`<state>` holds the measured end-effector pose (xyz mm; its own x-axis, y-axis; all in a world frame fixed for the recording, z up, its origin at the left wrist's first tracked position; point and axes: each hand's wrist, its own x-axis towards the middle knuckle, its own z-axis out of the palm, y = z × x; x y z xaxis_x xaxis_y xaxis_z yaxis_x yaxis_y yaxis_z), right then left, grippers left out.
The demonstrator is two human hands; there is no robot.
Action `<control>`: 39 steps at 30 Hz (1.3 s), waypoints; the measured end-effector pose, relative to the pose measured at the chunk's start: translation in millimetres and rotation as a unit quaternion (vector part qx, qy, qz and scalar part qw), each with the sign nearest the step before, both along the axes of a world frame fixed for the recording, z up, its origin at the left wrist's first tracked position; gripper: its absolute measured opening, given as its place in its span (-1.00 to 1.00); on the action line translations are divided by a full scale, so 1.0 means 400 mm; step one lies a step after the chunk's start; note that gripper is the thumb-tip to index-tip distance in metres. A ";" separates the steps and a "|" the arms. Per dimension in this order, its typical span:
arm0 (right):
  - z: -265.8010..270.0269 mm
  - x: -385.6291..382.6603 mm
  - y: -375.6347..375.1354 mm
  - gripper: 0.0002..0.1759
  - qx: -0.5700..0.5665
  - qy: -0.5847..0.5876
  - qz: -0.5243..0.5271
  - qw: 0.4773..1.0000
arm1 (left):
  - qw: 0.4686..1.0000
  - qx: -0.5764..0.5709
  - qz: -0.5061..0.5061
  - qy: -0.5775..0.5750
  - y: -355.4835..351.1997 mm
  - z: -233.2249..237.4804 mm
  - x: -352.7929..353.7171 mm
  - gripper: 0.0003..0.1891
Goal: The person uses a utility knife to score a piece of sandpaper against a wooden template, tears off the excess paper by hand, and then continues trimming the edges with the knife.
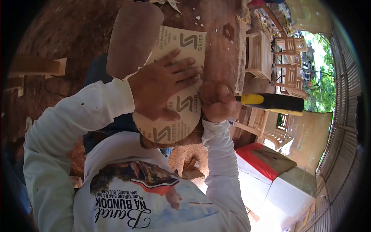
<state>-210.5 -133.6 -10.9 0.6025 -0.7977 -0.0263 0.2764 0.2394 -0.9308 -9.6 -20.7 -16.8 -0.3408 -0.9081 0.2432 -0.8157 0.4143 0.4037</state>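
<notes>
A sheet of sandpaper (189, 116) lies with its pale printed back facing up on a brown wooden board (220, 50). Its far left part shows a brown face (135, 36), with a ragged white torn edge beside my wrist. My left hand (162, 83) is flat on the sheet, fingers spread and pointing right. At the sheet's right edge, my right hand (218, 101) is closed in a fist around a tool with a yellow-and-black handle (270, 101). The handle sticks out to the right; its working end is hidden by the fist.
Wooden chairs (288, 73) and a pale wooden bench (261, 54) stand to the right. A white box with a red strip (257, 160) is at lower right. A wooden beam (38, 66) is at left. Paper scraps (170, 4) lie at the top of the board.
</notes>
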 end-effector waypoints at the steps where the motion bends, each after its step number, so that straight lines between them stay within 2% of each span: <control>1: 0.003 0.003 0.000 -0.59 0.001 0.003 -0.002 1.000 | 1.000 0.001 -0.002 0.005 0.000 0.000 -0.001 0.08; 4: 0.007 -0.012 0.000 -0.60 -0.016 0.008 0.022 1.000 | 1.000 -0.003 -0.002 0.011 -0.002 -0.003 0.009 0.09; 6: -0.011 0.002 0.001 -0.61 -0.006 0.013 -0.029 0.999 | 1.000 -0.004 -0.005 0.021 0.000 -0.008 0.004 0.09; 8: -0.017 -0.005 0.007 -0.62 -0.006 0.018 -0.035 0.999 | 1.000 0.006 0.000 0.012 0.005 -0.007 0.002 0.09; 10: -0.003 -0.007 0.000 -0.62 -0.028 0.009 0.005 1.000 | 1.000 0.007 -0.002 0.002 -0.003 -0.003 0.000 0.09; 13: 0.006 -0.009 0.012 -0.62 -0.035 0.027 -0.014 0.999 | 1.000 0.008 -0.004 -0.001 -0.003 0.001 0.007 0.09; 16: -0.023 -0.002 0.001 -0.71 0.009 0.019 -0.041 0.999 | 1.000 0.004 -0.002 -0.001 -0.002 -0.003 0.008 0.09; 18: -0.031 -0.012 0.004 -0.71 -0.019 -0.005 -0.008 1.000 | 1.000 0.001 -0.001 -0.006 0.001 -0.005 -0.001 0.08; 19: -0.027 -0.013 -0.003 -0.71 -0.040 -0.019 0.010 0.999 | 1.000 0.005 -0.007 -0.003 0.000 -0.004 -0.005 0.08; 22: -0.025 -0.023 -0.018 -0.71 0.030 -0.021 0.029 0.999 | 1.000 0.008 -0.005 -0.005 -0.001 0.000 0.008 0.08; 25: -0.010 0.001 -0.003 -0.59 -0.003 0.055 -0.032 0.998 | 1.000 0.005 0.000 -0.004 0.006 -0.005 0.003 0.08; 28: -0.028 -0.022 -0.010 -0.72 -0.031 -0.012 0.026 0.999 | 1.000 0.002 -0.004 0.000 0.003 -0.007 -0.005 0.08; 31: -0.029 -0.019 -0.011 -0.73 0.026 -0.028 0.009 0.999 | 1.000 0.004 0.000 -0.008 0.003 0.002 0.007 0.09; 34: -0.035 -0.019 -0.015 -0.76 0.033 -0.047 0.011 0.998 | 1.000 -0.009 0.003 -0.004 0.003 -0.010 0.000 0.09; 37: -0.024 -0.020 0.014 -0.79 0.034 0.000 -0.065 0.997 | 1.000 -0.009 0.000 -0.004 0.004 -0.013 -0.003 0.09; 39: -0.015 -0.015 0.012 -0.77 0.027 -0.015 -0.069 0.997 | 1.000 -0.008 0.004 -0.002 0.000 -0.010 0.002 0.09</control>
<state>-216.3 -128.8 -16.9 0.4880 -0.8711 -0.0556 0.3378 0.2472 -0.9082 -9.0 -20.6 -21.0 -0.3353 -0.9063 0.2573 -0.8202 0.4152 0.3935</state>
